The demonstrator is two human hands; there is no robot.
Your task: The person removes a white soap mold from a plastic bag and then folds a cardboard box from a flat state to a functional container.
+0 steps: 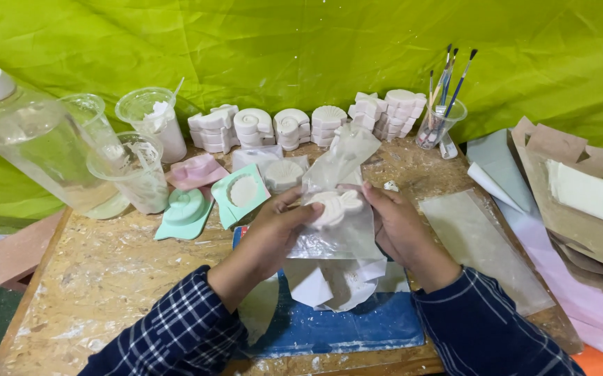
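Note:
A white plaster cast [334, 207] lies against a clear plastic bag [341, 174] held up over the middle of the table. My left hand [275, 233] grips the cast and the bag's left side from below. My right hand [397, 224] holds the bag's right edge, thumb near the cast. Under both hands lie more clear bags and white paper [329, 282] on a blue mat [357, 324].
Rows of white plaster casts [294, 125] line the back. Pink and mint silicone moulds [188, 209] sit at left beside plastic cups [134, 170] and a big clear bottle [33, 143]. A cup of paintbrushes [440, 118] stands back right; brown paper and card [573, 188] pile at right.

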